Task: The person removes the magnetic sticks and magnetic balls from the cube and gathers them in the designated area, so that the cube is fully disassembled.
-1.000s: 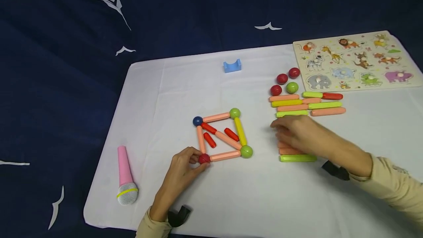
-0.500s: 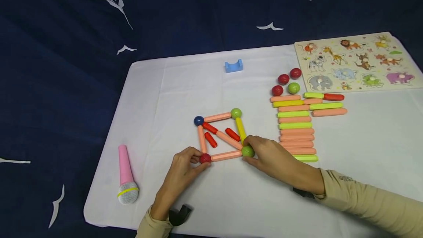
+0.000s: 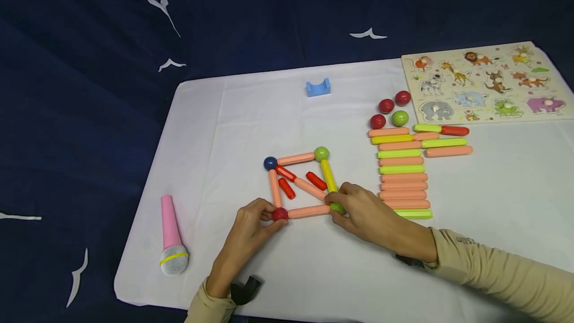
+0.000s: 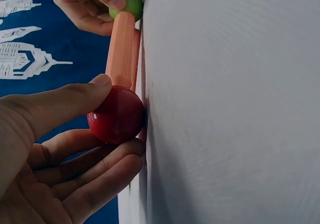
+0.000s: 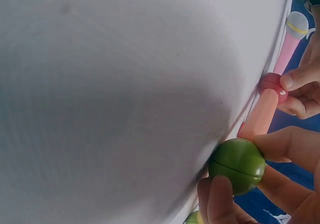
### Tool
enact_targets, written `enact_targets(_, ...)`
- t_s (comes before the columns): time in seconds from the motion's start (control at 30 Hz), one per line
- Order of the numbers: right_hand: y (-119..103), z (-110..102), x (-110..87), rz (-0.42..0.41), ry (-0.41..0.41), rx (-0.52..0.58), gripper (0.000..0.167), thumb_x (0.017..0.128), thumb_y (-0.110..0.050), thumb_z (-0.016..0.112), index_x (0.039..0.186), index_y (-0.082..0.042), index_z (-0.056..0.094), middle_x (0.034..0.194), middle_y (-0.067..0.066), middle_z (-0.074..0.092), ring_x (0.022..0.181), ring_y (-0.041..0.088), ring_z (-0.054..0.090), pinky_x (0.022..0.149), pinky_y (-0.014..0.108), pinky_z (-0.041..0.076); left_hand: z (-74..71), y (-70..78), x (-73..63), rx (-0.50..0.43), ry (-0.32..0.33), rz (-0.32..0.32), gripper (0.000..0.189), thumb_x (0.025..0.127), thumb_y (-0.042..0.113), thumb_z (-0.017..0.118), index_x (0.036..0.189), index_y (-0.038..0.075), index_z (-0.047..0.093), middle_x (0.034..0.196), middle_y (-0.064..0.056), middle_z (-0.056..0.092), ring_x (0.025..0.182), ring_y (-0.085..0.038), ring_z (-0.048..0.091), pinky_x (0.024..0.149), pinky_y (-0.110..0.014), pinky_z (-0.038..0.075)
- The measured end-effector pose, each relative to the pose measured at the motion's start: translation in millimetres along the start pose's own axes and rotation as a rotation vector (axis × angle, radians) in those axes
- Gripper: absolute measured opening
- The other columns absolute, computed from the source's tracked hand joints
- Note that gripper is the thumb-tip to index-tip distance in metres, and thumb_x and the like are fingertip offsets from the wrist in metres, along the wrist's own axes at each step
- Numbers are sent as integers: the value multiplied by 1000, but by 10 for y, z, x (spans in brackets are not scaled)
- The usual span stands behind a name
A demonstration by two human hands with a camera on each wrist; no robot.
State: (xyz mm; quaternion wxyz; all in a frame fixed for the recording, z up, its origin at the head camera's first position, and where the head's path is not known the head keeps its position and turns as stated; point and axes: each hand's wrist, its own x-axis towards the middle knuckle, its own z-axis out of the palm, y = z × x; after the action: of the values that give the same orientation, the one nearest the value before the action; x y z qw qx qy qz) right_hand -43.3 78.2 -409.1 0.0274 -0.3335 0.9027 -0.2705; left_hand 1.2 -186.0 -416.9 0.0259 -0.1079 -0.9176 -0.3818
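Note:
My left hand (image 3: 247, 223) pinches a red ball (image 4: 118, 115) at the near left corner of a four-sided frame of sticks and balls. With thumb and fingers, my right hand (image 3: 365, 213) holds the green ball (image 5: 237, 165) at the near right corner. An orange stick (image 3: 308, 212) joins these two balls. A blue ball (image 3: 270, 163) and another green ball (image 3: 321, 153) form the far corners. On the right side runs a yellow stick (image 3: 329, 175). A red-and-orange diagonal (image 3: 309, 189) crosses the frame, and two short red sticks (image 3: 316, 180) lie loose inside.
Several orange, green and yellow sticks (image 3: 403, 177) lie in a column at the right. Beyond them sit red balls (image 3: 377, 121) and a green one, beside an animal puzzle board (image 3: 493, 83). A blue block (image 3: 318, 87) stands at the back, a pink toy microphone (image 3: 171, 236) at the left.
My right hand has moved left from the stick column to the green corner ball and taken hold of it. The left hand stays on the red ball.

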Motion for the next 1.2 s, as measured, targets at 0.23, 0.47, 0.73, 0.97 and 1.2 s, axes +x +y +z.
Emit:
enact_targets(0.23, 40, 12, -35, 14, 15, 6, 18, 80, -6, 75, 98, -9, 74, 85, 3, 58, 69, 11, 51, 55, 20, 48, 11, -5, 1, 16, 0, -8, 24, 71, 5, 88, 85, 3, 69, 82, -2, 67, 72, -14, 66, 66, -26, 59)
enact_targets(0.47, 37, 11, -34, 65, -13, -19, 26, 79, -5, 70, 104, 2, 69, 91, 7, 58, 72, 13, 52, 55, 21, 49, 16, -11, 1, 23, 3, -13, 24, 71, 5, 88, 85, 2, 69, 82, -3, 67, 72, -14, 66, 65, -24, 58)
enact_targets(0.73, 52, -125, -30, 136, -114, 64, 34, 81, -10, 74, 111, -1, 62, 92, -1, 58, 79, 12, 52, 67, 26, 52, 18, -12, 3, 13, 5, -6, 24, 71, 5, 88, 85, 3, 69, 83, -3, 67, 73, -14, 67, 65, -25, 58)
enact_targets(0.97, 191, -491, -93, 184, -82, 161, 34, 79, -5, 77, 111, -4, 66, 98, -1, 64, 83, 15, 58, 72, 30, 55, 11, -10, 9, -1, 6, -2, 25, 70, 5, 88, 85, 3, 69, 83, -3, 67, 72, -14, 67, 65, -25, 59)
enact_targets(1.2, 594, -1033, -43, 326, -22, 203, 35, 87, -11, 75, 120, -5, 67, 116, 12, 64, 99, 28, 63, 83, 47, 56, 20, -25, 0, -7, 6, -3, 25, 70, 5, 88, 85, 2, 69, 83, -3, 67, 72, -15, 67, 65, -24, 59)
